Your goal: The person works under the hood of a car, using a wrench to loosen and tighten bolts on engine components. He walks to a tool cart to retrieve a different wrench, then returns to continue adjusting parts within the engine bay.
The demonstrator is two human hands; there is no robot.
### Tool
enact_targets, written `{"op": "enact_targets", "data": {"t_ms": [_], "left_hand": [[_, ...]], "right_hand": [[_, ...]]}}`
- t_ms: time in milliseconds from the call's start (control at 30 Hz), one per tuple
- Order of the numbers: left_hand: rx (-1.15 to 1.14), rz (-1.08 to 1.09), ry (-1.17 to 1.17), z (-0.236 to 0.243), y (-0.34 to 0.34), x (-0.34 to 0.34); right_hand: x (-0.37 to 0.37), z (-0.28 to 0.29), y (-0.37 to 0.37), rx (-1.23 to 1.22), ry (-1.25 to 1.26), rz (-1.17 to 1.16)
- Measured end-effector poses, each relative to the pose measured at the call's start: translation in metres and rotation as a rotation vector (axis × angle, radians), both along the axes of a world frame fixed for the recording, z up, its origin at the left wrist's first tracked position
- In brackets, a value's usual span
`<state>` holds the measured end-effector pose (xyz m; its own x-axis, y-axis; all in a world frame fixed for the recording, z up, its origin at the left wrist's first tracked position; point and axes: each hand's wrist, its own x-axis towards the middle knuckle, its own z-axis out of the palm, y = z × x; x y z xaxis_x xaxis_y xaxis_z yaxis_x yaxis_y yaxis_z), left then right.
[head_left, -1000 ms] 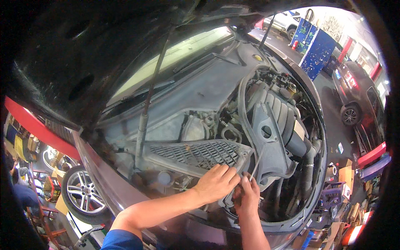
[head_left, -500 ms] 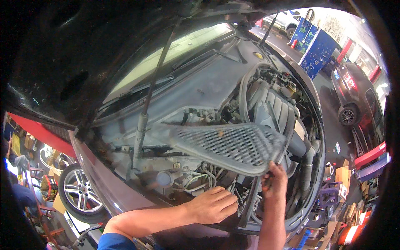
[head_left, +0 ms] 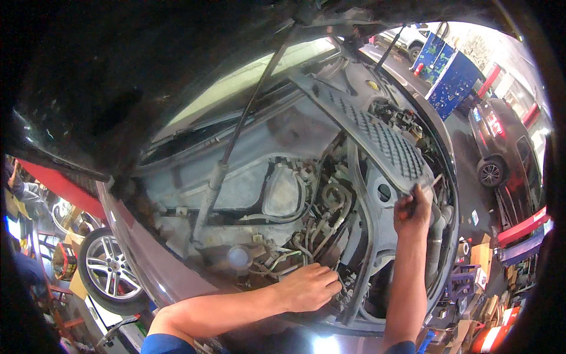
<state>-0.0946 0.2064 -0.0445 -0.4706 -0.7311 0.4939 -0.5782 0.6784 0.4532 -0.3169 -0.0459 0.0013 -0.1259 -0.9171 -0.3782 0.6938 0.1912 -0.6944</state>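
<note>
My right hand pinches the near end of a long grey plastic grille cover, its slotted face turned up. This cover slants away over the right part of the engine bay, and its far end reaches toward the windshield. Low at the front edge of the bay, my left hand has its fingers curled; whatever may be inside them is hidden. Beyond it lie hoses and wiring, a round blue-grey cap and an uncovered compartment with a pale rounded part.
A strut props the raised hood and crosses the left part of the bay. An alloy wheel stands at the lower left. Boxes and a dark car are on the right.
The grille cover has swung up and to the right with my right hand, uncovering the compartment and hoses in the middle. My left hand stays almost in place.
</note>
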Motion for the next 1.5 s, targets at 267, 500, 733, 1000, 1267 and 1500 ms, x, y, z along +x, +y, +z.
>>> {"op": "enact_targets", "data": {"t_ms": [267,500,733,1000,1267,1500], "left_hand": [[0.065,0.0,-0.013,-0.008,-0.008,0.01],[0.128,0.027,-0.043,-0.007,-0.008,0.012],[0.176,0.028,-0.049,-0.005,-0.01,0.013],[0.209,-0.007,-0.075,-0.012,-0.007,0.005],[0.273,-0.055,-0.09,-0.02,-0.009,0.001],[0.144,-0.009,-0.119,-0.017,-0.007,0.01]], "right_hand": [[0.097,-0.014,-0.073,0.049,0.076,-0.017],[0.115,-0.028,-0.098,0.105,-0.037,-0.16],[0.142,-0.034,-0.13,0.097,0.138,-0.038],[0.144,-0.037,-0.089,-0.172,0.791,0.28],[0.259,-0.061,-0.085,-0.997,1.697,0.424],[0.309,-0.062,-0.101,-1.025,2.004,0.654]]}}
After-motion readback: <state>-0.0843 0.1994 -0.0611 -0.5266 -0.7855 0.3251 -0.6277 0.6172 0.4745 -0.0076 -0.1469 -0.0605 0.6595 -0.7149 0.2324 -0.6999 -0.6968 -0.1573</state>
